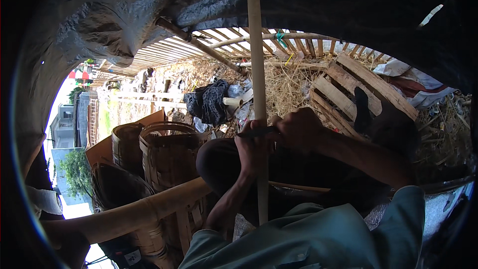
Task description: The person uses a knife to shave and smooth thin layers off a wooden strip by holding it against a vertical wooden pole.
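A long, pale bamboo strip (257, 60) runs from the top of the view down to my lap. My left hand (252, 153) is closed around its lower part. My right hand (301, 127) grips a knife, its handle mostly hidden by my fingers. The dark knife blade (258, 132) lies across the strip, pointing left, just at the top of my left hand. Both hands are close together above my dark-trousered legs.
Several woven bamboo baskets (169, 154) stand at left, behind a thick bamboo pole (124, 219). A wooden pallet (343, 92) rests on straw at right. Ahead lie a dark patterned cloth (209, 102) and litter, before a slatted bamboo fence (169, 50). Dark sheeting (209, 0) hangs overhead.
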Action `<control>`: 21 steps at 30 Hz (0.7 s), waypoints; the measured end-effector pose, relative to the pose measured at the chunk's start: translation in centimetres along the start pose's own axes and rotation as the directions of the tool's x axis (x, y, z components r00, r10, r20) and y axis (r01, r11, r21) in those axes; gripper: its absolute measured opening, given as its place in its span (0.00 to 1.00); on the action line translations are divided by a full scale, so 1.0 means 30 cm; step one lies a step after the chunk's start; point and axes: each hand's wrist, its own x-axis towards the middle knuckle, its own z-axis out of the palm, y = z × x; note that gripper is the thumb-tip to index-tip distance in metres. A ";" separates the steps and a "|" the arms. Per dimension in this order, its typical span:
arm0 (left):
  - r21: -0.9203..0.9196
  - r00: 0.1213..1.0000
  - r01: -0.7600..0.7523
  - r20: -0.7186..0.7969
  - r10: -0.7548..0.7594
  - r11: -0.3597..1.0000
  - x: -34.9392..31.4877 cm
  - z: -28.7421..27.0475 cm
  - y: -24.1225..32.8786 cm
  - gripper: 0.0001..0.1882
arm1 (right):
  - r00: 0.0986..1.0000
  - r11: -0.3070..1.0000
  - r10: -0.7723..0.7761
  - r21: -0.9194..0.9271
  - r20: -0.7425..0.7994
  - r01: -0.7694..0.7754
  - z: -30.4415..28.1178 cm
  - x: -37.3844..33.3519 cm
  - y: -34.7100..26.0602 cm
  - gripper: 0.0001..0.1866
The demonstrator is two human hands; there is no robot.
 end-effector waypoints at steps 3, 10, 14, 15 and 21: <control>0.065 0.996 -0.084 -0.002 0.084 0.994 0.002 -0.010 -0.005 0.17 | 1.000 0.999 0.025 -0.031 0.010 -0.025 -0.013 0.014 -0.010 0.27; -0.030 0.994 0.105 -0.013 -0.106 0.994 -0.011 0.034 0.063 0.19 | 0.963 0.978 0.172 -0.084 -0.209 -0.193 -0.118 0.134 0.081 0.25; -0.124 0.992 0.126 0.032 -0.123 0.984 -0.002 0.053 0.064 0.20 | 0.953 0.986 0.140 -0.049 -0.269 -0.158 -0.152 0.165 0.134 0.24; -0.123 0.992 0.120 0.037 -0.117 0.985 -0.002 0.056 0.058 0.20 | 0.940 0.992 0.106 -0.031 -0.325 -0.122 -0.145 0.162 0.134 0.24; -0.271 0.979 0.205 0.066 -0.194 0.940 0.007 0.058 0.073 0.19 | 0.946 0.995 0.072 -0.046 -0.317 -0.091 -0.162 0.143 0.126 0.24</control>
